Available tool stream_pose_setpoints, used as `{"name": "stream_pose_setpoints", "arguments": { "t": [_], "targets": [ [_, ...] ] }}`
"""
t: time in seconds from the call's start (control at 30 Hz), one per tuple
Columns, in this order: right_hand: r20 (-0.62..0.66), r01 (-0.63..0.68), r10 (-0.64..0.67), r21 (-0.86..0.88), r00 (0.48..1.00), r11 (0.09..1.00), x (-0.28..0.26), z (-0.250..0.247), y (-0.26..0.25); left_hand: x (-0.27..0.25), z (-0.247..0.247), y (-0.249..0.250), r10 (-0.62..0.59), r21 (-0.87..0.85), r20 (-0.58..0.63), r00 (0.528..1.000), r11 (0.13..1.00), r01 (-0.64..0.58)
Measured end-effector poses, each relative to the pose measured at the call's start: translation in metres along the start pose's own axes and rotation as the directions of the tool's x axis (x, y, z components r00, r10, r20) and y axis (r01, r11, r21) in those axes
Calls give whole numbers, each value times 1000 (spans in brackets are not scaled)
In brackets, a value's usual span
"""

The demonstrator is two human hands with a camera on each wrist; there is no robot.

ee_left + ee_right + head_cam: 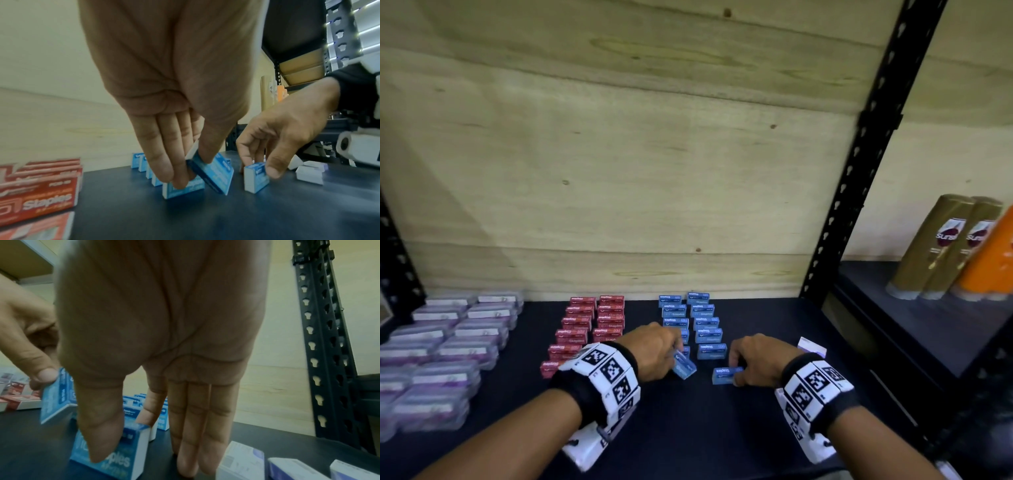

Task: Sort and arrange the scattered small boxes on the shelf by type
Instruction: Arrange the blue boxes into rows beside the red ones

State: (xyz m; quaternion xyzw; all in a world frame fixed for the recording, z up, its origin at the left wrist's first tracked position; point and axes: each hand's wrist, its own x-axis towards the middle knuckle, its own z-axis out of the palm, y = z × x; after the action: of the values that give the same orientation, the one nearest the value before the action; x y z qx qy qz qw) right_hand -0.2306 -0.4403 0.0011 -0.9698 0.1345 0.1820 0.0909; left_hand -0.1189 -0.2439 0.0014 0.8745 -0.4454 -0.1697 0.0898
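Note:
Small staples boxes stand in sorted columns on the dark shelf (722, 428): red ones (585, 325) in the middle, blue ones (703, 322) to their right. My left hand (677, 349) pinches a tilted blue staples box (684, 367) (213, 175) between thumb and fingers at the near end of the blue columns; its fingertips also touch the nearest upright blue box (183, 188). To the right, my right hand (736, 371) pinches an upright blue box (726, 375) (257, 178) (115, 456) that stands on the shelf, thumb in front and index finger behind.
Clear cases with purple contents (445, 342) fill the shelf's left side. White-and-purple boxes (813, 346) (242, 464) lie just right of my right hand. A black perforated upright (859, 171) bounds the bay; gold bottles (941, 246) and an orange one (993, 263) stand beyond it.

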Motion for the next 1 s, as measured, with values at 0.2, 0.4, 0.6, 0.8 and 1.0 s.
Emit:
{"name": "stream_pose_setpoints", "arguments": {
  "t": [0.2,0.4,0.6,0.8,1.0],
  "targets": [
    [15,6,-5,-18,1000,1000,4,-2,3,-9,7,-3,-123,189,74,990,976,107],
    [35,40,-39,-12,999,999,9,-3,-6,0,7,3,-105,253,90,990,964,79],
    [3,32,-32,3,999,999,12,-3,-2,10,8,9,-68,369,66,995,929,39],
    [-13,22,-22,34,1000,999,14,0,4,16,10,12,-61,396,71,996,918,28],
    [12,16,-17,52,1000,998,11,-2,5,7,2,-1,-68,275,104,992,961,37]
  ]
}}
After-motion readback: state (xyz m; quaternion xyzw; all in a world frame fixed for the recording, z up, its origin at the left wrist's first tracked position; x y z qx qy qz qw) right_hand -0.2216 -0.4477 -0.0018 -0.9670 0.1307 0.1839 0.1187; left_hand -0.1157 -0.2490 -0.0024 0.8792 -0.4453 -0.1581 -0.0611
